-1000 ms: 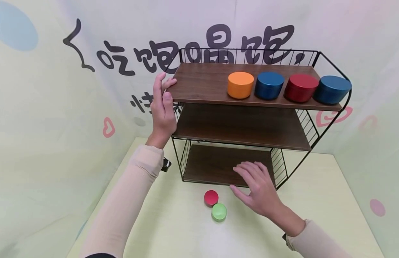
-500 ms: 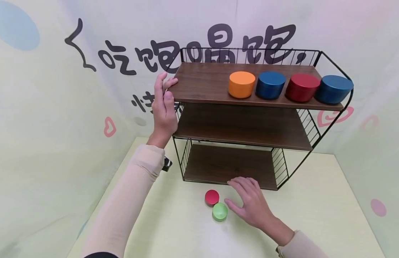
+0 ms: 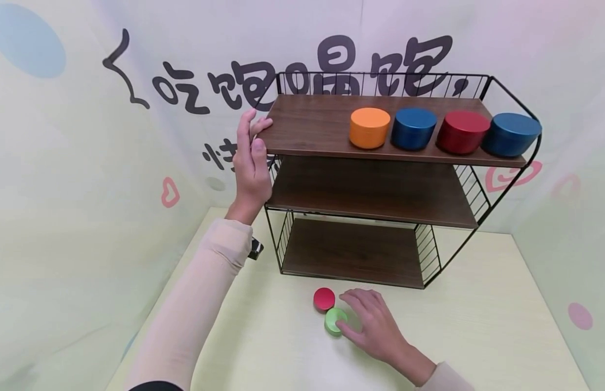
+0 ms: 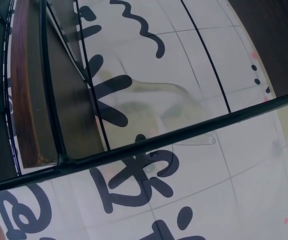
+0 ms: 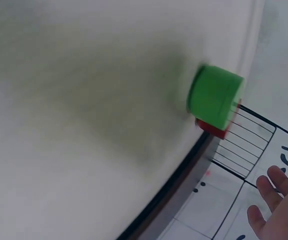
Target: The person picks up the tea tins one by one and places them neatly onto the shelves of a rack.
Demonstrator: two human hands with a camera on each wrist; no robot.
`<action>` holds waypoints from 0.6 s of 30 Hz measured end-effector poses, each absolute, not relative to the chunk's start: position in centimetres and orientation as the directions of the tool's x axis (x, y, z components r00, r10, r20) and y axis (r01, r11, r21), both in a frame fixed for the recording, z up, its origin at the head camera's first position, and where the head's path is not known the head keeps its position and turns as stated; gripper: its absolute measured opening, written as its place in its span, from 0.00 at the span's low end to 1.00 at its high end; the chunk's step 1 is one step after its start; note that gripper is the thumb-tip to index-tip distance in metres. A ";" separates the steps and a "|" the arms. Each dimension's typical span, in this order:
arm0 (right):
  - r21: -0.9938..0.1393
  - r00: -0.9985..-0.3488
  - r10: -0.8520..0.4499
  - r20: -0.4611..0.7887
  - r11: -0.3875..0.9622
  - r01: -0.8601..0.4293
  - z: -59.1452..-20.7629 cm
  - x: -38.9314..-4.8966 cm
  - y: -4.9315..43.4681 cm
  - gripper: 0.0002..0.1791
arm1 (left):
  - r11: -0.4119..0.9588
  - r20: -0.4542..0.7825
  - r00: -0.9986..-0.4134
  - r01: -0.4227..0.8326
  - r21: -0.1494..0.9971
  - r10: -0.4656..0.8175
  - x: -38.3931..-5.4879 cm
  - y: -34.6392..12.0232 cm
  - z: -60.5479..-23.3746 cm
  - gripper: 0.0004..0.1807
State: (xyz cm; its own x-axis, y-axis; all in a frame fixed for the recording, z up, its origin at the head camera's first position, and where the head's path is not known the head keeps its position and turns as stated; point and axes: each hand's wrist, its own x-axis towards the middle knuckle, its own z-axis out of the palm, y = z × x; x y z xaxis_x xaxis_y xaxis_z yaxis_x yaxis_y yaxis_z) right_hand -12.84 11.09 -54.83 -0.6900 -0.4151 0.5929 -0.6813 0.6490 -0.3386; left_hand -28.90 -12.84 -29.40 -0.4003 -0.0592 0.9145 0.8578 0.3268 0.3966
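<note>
In the head view, my left hand [image 3: 252, 174] holds the left end of the wood-and-wire shelf rack [image 3: 317, 127] at its top board. One finger reaches in over the board's edge. My right hand [image 3: 373, 328] is low over the table, fingers spread and slightly bent, around the right side of a round green tin [image 3: 334, 319]. Its thumb overlaps the green lid in this view. Touching the green tin is a round red tin [image 3: 324, 299], just behind it. The right wrist view shows the green tin [image 5: 215, 96] in front of the red one, fingers off to the right.
On the top board stand an orange tin [image 3: 369, 128], a blue tin [image 3: 413, 128], a dark red tin [image 3: 462, 132] and another blue tin [image 3: 511, 134] at the right end. Black wire sides frame the middle board [image 3: 371, 190] and bottom board [image 3: 351, 252]. Printed fabric hangs behind.
My right hand has come down and to the left, from before the bottom board to the green tin. My left hand stays at the rack; the tins have not moved.
</note>
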 end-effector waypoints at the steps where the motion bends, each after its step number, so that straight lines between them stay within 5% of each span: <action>1: -0.346 -0.699 -0.414 0.583 0.652 -0.675 -55.1 -12.7 11.0 0.25 | 0.327 0.913 -0.403 0.857 0.399 -0.061 -28.9 -12.9 -29.4 0.22; 18: -0.367 -0.721 -0.406 0.562 0.659 -0.657 -58.9 -11.4 9.8 0.33 | 0.334 0.919 -0.391 0.861 0.384 -0.050 -31.8 -14.0 -31.4 0.24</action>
State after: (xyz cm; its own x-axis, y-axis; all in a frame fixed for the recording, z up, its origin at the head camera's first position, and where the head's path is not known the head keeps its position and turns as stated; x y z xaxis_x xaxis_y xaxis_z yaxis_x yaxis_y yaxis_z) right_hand -11.36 9.84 -58.89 -0.7210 -0.4057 0.5617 -0.6566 0.6589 -0.3670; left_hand -31.80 -14.02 -31.44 -0.3908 -0.0495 0.9191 0.8608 0.3341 0.3840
